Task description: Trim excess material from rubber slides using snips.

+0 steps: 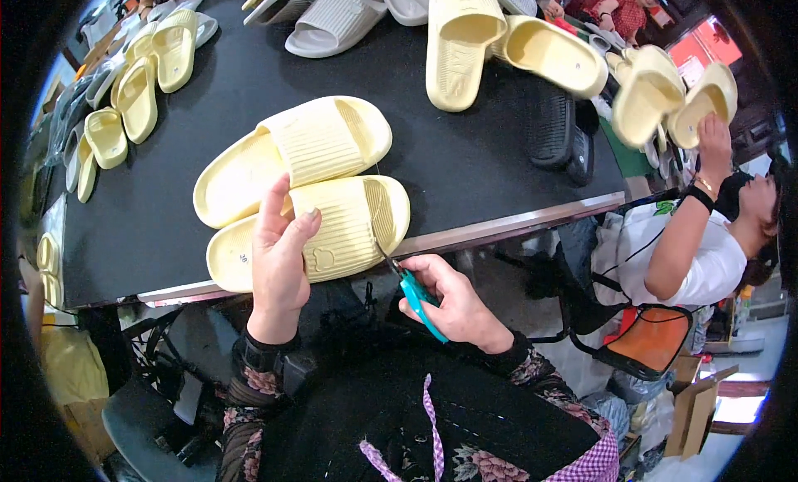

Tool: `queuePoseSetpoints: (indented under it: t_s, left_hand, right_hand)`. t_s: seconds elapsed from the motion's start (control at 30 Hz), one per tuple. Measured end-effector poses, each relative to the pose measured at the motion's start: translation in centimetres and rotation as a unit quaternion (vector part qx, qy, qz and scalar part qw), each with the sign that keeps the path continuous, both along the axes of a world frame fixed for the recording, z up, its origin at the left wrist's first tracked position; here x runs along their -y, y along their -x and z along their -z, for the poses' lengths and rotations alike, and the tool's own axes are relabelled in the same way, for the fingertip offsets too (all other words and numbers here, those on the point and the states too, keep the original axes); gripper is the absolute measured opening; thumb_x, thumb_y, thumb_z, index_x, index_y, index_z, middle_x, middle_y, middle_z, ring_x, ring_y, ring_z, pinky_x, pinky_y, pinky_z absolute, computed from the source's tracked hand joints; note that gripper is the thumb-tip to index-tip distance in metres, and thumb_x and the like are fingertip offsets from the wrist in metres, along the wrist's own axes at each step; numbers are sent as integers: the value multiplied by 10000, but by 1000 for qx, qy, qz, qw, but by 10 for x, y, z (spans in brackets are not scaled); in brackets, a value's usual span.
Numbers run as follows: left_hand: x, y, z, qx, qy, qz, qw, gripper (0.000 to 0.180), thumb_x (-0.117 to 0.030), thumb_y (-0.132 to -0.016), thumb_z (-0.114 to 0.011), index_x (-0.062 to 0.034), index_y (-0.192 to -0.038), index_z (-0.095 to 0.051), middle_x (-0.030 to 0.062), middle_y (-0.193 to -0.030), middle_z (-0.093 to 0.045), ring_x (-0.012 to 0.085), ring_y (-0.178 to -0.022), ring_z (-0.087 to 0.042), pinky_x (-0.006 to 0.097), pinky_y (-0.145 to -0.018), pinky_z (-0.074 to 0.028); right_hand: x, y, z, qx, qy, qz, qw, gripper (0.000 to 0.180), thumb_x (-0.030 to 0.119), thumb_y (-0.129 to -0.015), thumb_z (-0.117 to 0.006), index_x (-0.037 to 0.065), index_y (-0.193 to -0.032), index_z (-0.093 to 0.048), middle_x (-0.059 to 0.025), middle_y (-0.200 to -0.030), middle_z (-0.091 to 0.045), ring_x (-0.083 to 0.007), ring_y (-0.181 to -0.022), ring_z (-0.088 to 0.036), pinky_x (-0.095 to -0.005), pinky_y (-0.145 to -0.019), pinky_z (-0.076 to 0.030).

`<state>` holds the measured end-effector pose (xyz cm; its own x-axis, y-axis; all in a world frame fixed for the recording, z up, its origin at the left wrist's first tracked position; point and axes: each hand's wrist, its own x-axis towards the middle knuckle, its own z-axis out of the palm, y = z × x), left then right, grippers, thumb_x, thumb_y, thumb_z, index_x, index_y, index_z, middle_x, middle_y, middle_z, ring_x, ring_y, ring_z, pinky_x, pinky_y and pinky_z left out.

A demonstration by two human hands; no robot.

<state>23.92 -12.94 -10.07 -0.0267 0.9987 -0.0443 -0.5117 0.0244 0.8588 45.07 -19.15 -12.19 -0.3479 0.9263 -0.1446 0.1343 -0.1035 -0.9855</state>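
Note:
A pair of pale yellow slide slippers lies side by side at the front edge of the black table. My left hand (279,262) rests over the nearer slipper (337,241), fingers stretched and thumb raised beside its ribbed strap. The farther slipper (316,141) lies against it. In my right hand (461,303) are small teal-handled scissors (422,306). Their dark blades meet the near edge of the nearer slipper's strap, by the toe end. Whether the blades are parted I cannot tell.
Several yellow slippers (137,99) line the left side of the black table (465,170). Grey slippers (337,20) and more yellow ones (465,45) lie at the back. Black slippers (550,128) stand right. A co-worker (690,249) at the right touches a yellow slipper (706,99).

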Motion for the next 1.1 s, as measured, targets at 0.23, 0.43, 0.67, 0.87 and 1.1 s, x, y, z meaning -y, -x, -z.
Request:
queuePoseSetpoints:
  t_s: [0.23,0.43,0.67,0.87,1.1]
  left_hand:
    - [2,1,1,2,-8,4,1000,528,30,-875,-493,-10,-1373,-321,167,-1244,-512,210,-1138,-517,318,-959,-421]
    - [2,2,2,-3,-22,12,1000,516,14,-879,-503,-19,-1366,-335,161,-1230,-522,197,-1121,-523,305,-947,-422]
    - [4,1,2,-5,-31,8,999,523,7,-880,-511,-20,-1369,-329,158,-1223,-526,190,-1115,-523,306,-941,-423]
    - [7,-1,-1,-44,-18,-4,999,576,13,-827,-489,1,-1376,-315,190,-1241,-511,225,-1126,-525,333,-961,-418]
    - [10,5,0,-32,-12,15,999,551,38,-839,-500,-9,-1360,-329,159,-1203,-532,194,-1100,-529,306,-931,-420]
  right_hand:
    - [-3,5,-3,15,-32,23,999,449,82,-808,-696,-37,-1162,-447,-82,-895,-601,-98,-826,-574,-268,-739,-482]
    - [-4,7,-6,18,-34,37,999,438,78,-808,-696,-41,-1155,-457,-67,-878,-598,-84,-803,-565,-257,-709,-478]
    - [-4,8,-3,5,-39,45,998,405,64,-819,-679,-36,-1147,-464,-51,-856,-597,-64,-777,-560,-234,-673,-473]
    - [-4,5,-15,3,-25,52,998,410,13,-828,-651,-29,-1180,-446,-32,-945,-572,-63,-827,-538,-215,-760,-451]
    - [-18,3,-37,94,-128,85,984,488,90,-781,-694,-6,-1194,-453,-106,-896,-605,-151,-803,-596,-295,-713,-488]
